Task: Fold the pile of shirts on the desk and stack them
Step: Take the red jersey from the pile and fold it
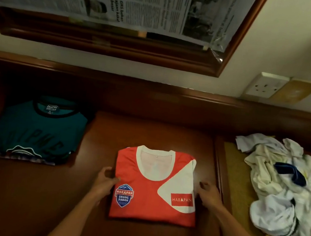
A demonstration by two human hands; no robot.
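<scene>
While your hands grip its side edges, the red shirt (pixel 147 191) lies folded square on the desk (pixel 24 190). Your left hand (pixel 104 182) pinches one edge; your right hand (pixel 209 194) holds the other.

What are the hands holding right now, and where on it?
Both hold the folded red shirt by its side edges: the left hand grips the left edge, the right hand the right edge, about halfway down.

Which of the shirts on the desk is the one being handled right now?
The red and white shirt, folded at the desk's centre, with the left hand and right hand gripping its side edges. The teal shirt lies folded and untouched; the white pile is unfolded.
</scene>
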